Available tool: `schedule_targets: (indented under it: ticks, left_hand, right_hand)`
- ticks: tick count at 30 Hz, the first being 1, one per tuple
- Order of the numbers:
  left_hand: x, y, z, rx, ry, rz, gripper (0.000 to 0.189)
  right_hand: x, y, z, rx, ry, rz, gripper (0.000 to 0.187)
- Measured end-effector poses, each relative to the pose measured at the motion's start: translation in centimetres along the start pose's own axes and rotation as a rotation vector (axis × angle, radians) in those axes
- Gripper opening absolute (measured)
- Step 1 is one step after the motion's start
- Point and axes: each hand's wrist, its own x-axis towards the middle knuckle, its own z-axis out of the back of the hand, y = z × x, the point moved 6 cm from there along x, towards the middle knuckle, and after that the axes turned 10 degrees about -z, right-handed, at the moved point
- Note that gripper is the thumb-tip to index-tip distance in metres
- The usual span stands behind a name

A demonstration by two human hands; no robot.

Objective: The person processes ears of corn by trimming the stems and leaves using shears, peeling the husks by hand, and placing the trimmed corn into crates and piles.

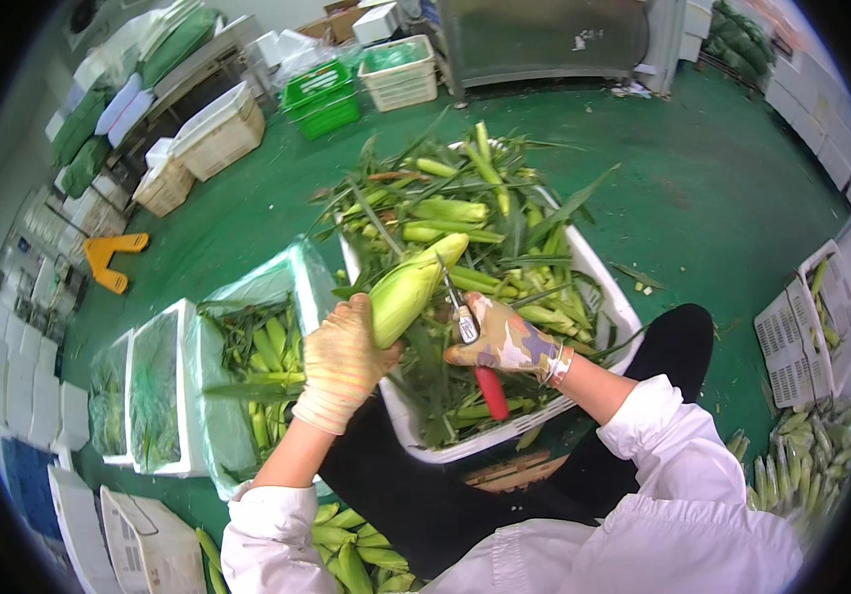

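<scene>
My left hand, in a pale striped knit glove, grips an ear of corn in its husk by the thick end. The ear slants up and away, over a large white plastic crate. In a camouflage-patterned glove, my right hand holds red-handled pruning shears. Their metal blades lie close by the upper part of the ear; whether they touch it, I cannot tell. Cut stalk ends, long leaves and husk pieces heap up in the crate under both hands.
Left of the crate stands a foam box with a green plastic liner, holding leafy trimmings. Husked-in corn ears lie by my left leg. Plastic-wrapped ears pile up at right, below a white crate. A green basket stands farther off.
</scene>
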Motion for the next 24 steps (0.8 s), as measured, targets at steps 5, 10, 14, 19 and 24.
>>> schedule_targets:
  ticks: [5, 10, 14, 19, 24]
  left_hand:
    - [2.5, -1.0, -1.0, -0.155, 0.176, -0.001, 0.072]
    - [3.2, 1.7, -1.2, -0.354, 0.120, 0.064, 0.050]
    - [5.0, -1.9, -0.5, -0.265, 0.090, -0.163, 0.055]
    - [6.2, -6.4, 0.0, -0.211, 0.097, -0.283, 0.066]
    - [5.4, -6.5, 1.7, 0.063, -0.103, -0.312, 0.070]
  right_hand:
    - [-2.9, -5.7, 2.5, 0.141, 0.055, -0.060, 0.025]
    - [-6.9, -9.4, 5.7, 0.160, 0.010, -0.181, 0.022]
    - [-5.9, -8.2, 8.4, -0.357, -0.463, 0.100, 0.056]
    - [-1.6, -2.0, 8.3, -0.082, -0.091, 0.015, 0.067]
    - [-3.6, -6.4, 4.5, 0.634, 0.038, -0.098, 0.054]
